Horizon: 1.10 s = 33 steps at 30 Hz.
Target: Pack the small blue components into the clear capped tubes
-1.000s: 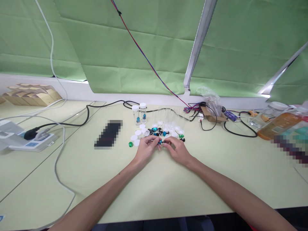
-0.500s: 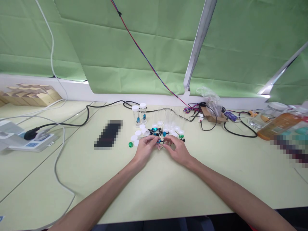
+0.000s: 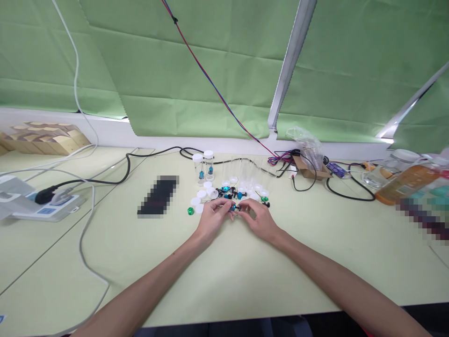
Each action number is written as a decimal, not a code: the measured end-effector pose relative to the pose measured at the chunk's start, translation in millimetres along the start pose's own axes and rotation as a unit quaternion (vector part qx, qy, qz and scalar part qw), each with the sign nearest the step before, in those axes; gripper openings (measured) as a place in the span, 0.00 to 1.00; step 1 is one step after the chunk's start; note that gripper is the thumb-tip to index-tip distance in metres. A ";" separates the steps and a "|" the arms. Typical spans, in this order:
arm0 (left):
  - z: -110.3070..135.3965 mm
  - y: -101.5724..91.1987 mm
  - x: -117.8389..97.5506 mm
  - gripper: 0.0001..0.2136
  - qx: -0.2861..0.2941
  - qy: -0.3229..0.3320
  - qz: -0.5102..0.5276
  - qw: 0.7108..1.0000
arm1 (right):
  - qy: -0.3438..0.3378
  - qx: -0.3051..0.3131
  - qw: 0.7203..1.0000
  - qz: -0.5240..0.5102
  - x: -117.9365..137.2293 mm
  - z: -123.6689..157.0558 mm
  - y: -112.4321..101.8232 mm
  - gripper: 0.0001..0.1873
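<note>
My left hand [image 3: 214, 214] is closed, thumb and fingers pinching a small shiny blue part with a black end [image 3: 234, 207]. From the other side, my right hand [image 3: 258, 216] has its thumb and fingertips closed on the black end of this same part. Just beyond the fingers lies a cluster of loose blue parts [image 3: 240, 195] and black pieces, with white caps [image 3: 201, 194] around them. A green knob [image 3: 190, 211] rests left of my left hand, and more green pieces [image 3: 264, 199] lie beyond my right hand.
Two capped clear tubes [image 3: 209, 166] with blue parts inside stand behind the cluster. Several clear tubes [image 3: 245, 168] stand to their right. A blurred black slab [image 3: 158, 196] lies left, near a power strip [image 3: 52, 210]. A cardboard box [image 3: 308, 171] and a bottle [image 3: 403, 185] are at right.
The blue part between my fingers has shifted very slightly to the right. Both hands stay in almost the same place and keep their grip.
</note>
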<state>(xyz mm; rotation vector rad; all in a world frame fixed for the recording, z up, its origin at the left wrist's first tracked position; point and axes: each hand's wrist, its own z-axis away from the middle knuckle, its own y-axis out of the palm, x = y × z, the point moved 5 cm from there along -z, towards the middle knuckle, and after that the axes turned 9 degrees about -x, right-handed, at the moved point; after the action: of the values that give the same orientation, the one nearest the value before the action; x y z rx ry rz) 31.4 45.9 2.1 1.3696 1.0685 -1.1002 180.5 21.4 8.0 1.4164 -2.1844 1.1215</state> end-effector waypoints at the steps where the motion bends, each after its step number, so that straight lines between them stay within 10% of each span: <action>1: 0.3 0.4 -1.0 0.12 0.001 0.002 -0.004 1.000 | 0.001 0.001 1.000 0.001 0.0 0.2 0.1 0.06; 33: -0.8 -1.9 0.8 0.11 -0.010 -0.003 -0.003 1.000 | 0.004 -0.011 1.000 -0.014 0.0 0.4 -0.2 0.08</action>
<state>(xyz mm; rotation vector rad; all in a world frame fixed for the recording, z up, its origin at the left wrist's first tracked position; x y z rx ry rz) 29.8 47.0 0.9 1.3481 1.0758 -1.0947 180.7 21.0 7.9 1.4266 -2.1567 1.0891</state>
